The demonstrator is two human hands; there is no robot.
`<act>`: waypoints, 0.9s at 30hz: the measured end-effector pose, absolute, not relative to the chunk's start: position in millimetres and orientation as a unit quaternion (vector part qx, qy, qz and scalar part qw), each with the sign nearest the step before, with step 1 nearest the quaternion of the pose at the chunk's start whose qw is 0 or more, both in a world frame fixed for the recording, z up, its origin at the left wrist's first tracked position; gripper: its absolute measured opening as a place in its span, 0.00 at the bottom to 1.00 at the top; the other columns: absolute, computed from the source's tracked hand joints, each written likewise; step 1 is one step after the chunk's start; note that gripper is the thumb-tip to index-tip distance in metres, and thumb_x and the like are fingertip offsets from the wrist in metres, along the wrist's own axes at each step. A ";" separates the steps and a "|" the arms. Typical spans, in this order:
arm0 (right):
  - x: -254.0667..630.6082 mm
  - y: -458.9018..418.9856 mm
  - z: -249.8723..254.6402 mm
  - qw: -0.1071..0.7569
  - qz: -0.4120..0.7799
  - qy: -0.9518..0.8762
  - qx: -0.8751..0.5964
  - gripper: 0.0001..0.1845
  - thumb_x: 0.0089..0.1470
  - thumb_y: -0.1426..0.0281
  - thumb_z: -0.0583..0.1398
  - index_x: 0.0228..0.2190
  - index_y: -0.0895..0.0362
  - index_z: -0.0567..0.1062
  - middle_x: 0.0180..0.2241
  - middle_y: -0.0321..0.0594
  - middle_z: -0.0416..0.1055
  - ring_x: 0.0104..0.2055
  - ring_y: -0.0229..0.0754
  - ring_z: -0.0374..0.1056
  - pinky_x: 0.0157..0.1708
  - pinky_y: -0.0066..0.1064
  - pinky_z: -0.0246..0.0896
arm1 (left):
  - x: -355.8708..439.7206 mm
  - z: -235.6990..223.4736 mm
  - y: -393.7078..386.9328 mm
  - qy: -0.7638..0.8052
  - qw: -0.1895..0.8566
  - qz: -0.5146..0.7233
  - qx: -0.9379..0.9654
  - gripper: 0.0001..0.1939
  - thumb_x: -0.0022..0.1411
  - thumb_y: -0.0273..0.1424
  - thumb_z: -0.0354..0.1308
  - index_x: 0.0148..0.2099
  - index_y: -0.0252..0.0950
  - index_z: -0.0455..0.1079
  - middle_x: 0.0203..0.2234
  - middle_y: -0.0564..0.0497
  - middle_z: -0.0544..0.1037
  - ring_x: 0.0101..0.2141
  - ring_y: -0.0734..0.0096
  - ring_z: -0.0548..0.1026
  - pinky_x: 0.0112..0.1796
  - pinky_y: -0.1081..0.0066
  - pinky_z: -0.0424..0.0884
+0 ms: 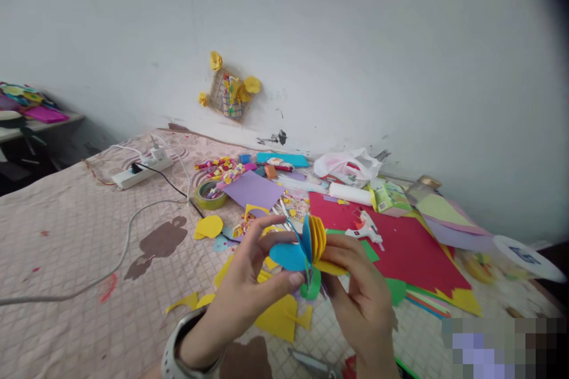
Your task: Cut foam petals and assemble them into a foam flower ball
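Note:
Both hands are raised over the table around a paper craft piece [306, 249] made of blue and yellow rounded pieces with a green curl below. My left hand [253, 284], with a watch at its wrist, pinches the blue side between thumb and fingers. On the other side, my right hand [360, 290] has its fingers closed on the yellow pieces; its thumb is mostly hidden. Yellow paper scraps [278, 320] lie beneath the hands. Close to my right forearm lie scissors [313, 361], partly out of view.
A white glue gun [367, 228] rests on a red sheet [409, 249] at the right. Farther back are a purple sheet [253, 189], a tape roll [210, 196] and a plastic bag [349, 166]. A power strip [142, 172] with trailing cords lies at the left.

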State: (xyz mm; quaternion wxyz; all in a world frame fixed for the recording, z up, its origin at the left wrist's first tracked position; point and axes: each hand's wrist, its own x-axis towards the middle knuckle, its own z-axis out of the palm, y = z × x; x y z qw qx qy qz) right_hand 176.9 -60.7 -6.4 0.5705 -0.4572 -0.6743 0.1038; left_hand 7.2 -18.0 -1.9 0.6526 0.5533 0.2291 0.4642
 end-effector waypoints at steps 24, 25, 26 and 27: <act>171.8 -62.3 -7.4 0.570 0.088 -0.685 -0.444 0.19 0.57 0.81 0.58 0.47 0.48 0.74 0.46 0.38 0.70 0.49 0.41 0.66 0.46 0.30 0.64 | 4.8 3.5 -19.4 0.264 0.610 0.519 0.537 0.40 0.52 0.35 0.69 0.64 0.47 0.56 0.44 0.50 0.73 0.37 0.67 0.72 0.38 0.72 0.70; 171.4 -62.4 -7.5 0.579 0.088 -0.674 -0.451 0.20 0.58 0.80 0.58 0.47 0.48 0.74 0.47 0.38 0.70 0.49 0.42 0.66 0.47 0.31 0.64 | 4.0 3.6 -19.1 0.268 0.606 0.524 0.535 0.40 0.52 0.35 0.69 0.63 0.47 0.56 0.44 0.50 0.73 0.38 0.66 0.72 0.39 0.71 0.70; 171.1 -62.5 -7.5 0.589 0.087 -0.659 -0.459 0.20 0.58 0.80 0.58 0.48 0.48 0.74 0.47 0.39 0.70 0.50 0.42 0.66 0.48 0.32 0.64 | 3.2 3.9 -18.9 0.274 0.604 0.526 0.533 0.39 0.52 0.35 0.69 0.63 0.47 0.56 0.44 0.50 0.73 0.39 0.66 0.72 0.41 0.71 0.69; 170.8 -62.4 -7.3 0.602 0.087 -0.641 -0.469 0.19 0.58 0.80 0.59 0.47 0.49 0.74 0.46 0.39 0.71 0.50 0.43 0.66 0.48 0.33 0.63 | 2.4 4.3 -19.0 0.279 0.602 0.528 0.531 0.39 0.52 0.35 0.69 0.63 0.47 0.56 0.44 0.50 0.73 0.40 0.66 0.72 0.42 0.70 0.69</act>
